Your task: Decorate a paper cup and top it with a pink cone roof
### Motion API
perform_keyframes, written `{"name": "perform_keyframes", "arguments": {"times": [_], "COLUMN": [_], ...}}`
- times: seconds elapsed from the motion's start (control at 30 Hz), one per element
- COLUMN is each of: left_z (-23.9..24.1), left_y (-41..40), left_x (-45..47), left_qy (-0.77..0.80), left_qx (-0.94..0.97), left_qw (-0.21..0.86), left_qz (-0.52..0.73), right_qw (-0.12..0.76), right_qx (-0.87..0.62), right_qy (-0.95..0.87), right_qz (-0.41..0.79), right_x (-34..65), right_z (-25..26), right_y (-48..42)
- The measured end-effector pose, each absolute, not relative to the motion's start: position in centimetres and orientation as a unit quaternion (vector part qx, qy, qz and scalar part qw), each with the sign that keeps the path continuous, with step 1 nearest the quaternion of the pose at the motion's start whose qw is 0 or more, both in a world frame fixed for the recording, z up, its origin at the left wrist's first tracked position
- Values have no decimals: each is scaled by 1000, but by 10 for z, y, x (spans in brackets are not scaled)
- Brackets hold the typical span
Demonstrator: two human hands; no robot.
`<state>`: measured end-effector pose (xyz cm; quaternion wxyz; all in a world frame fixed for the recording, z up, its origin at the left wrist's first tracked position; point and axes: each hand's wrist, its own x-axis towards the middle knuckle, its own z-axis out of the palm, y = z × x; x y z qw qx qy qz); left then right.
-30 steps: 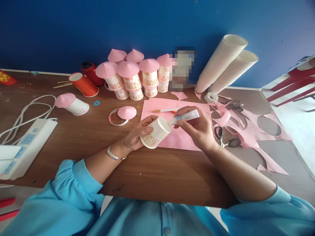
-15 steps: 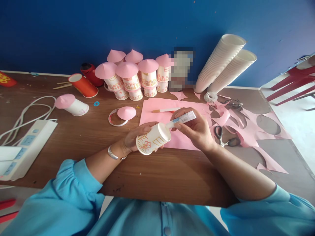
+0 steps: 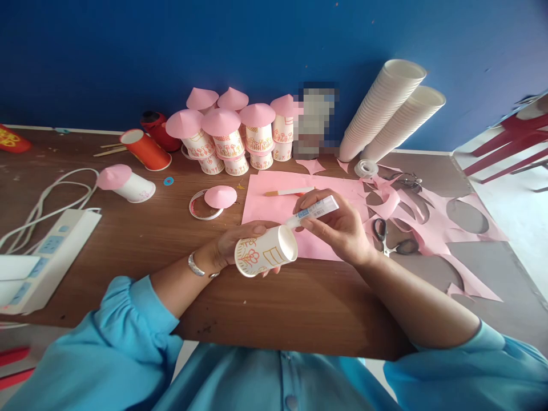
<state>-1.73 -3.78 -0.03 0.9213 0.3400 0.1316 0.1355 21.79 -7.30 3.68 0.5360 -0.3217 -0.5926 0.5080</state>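
A white paper cup (image 3: 262, 254) with drawn flowers and a window lies tilted in my left hand (image 3: 229, 244), its open rim facing right. My left fingers are wrapped round its far side and partly hidden. Between the fingers of my right hand (image 3: 342, 231) is a white glue stick (image 3: 315, 211) with a blue label. Its tip meets the upper edge of the cup's rim. Beneath the hands lies a pink paper sheet (image 3: 265, 197) with a marker (image 3: 289, 192) on it. A pink paper cone (image 3: 220, 197) rests on a tape roll (image 3: 205, 214) left of the sheet.
Cup towers with pink cone roofs (image 3: 221, 134) stand by the wall. Two tall stacks of paper cups (image 3: 381, 108) lean at right. Scissors (image 3: 387, 240) and cut pink scraps (image 3: 432, 220) lie to the right. A power strip (image 3: 51, 251) and a red cup (image 3: 145, 149) are at left.
The cup has turned a little in my left hand, so its drawings and opening face differently. The glue stick has shifted slightly left and down along the rim.
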Motion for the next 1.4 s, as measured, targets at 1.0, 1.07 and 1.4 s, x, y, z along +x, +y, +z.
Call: {"name": "perform_keyframes", "arguments": {"times": [1.0,1.07,1.4], "left_z": [7,6,2], "left_y": [-42,-42,-37], "left_x": [-2,-1,-2], "left_qy": [300,313,291], "left_qx": [635,660,698], "left_qw": [636,591,494], "left_qz": [321,343,429], "right_qw": [560,550,527], "right_qx": [-451,-450,-442], "right_qy": [-570,-585,-639], "right_qz": [398,390,345], "right_x": [210,210,211], "right_z": [58,57,56], "right_y": [-83,-83,-85]}}
